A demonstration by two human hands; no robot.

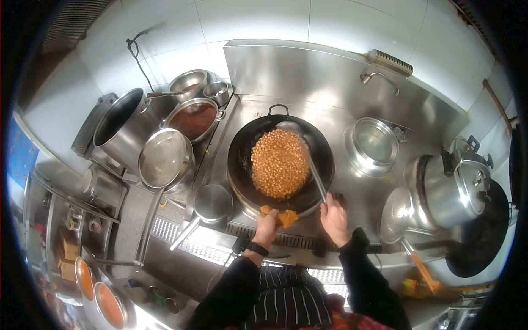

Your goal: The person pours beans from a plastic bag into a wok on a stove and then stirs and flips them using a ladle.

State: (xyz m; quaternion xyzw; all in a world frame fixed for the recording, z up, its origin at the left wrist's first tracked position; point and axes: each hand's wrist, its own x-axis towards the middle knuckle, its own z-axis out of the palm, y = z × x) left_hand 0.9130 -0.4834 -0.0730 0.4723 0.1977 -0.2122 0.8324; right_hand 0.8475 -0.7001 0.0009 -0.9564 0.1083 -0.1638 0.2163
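A black wok [242, 151] sits on the steel stove, filled with small golden-brown pieces of food [279, 163]. My left hand [266, 227] grips the wok's near rim through an orange cloth [284, 218]. My right hand [334, 218] holds the long handle of a steel ladle [314, 169], whose bowl rests at the wok's far side, beside the food.
Left of the wok stand a tall stockpot [122, 126], a bowl of red sauce [193, 119], an empty pan [163, 158] and a small ladle [210, 204]. A steel basin [374, 144] sits in a right burner hole. A pressure cooker [456, 187] and strainer [397, 215] stand further right.
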